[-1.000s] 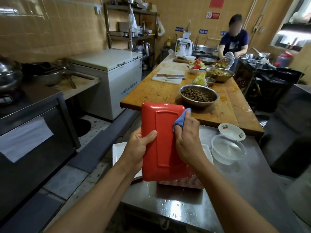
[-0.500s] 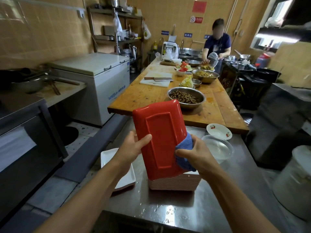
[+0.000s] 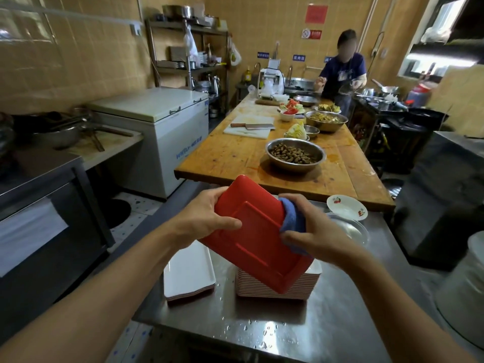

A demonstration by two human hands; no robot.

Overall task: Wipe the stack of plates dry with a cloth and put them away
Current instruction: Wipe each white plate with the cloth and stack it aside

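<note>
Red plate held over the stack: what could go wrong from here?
1. The red plate is tilted and held only at its edges by the left hand and, through the blue cloth, by the right hand; it could slip onto the stack of plates.
2. Water drops lie on the steel table, so a dried plate set there may get wet again.

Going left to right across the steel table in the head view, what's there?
Short plate stack → left hand → red plate → blue cloth → right hand → clear bowl.
</note>
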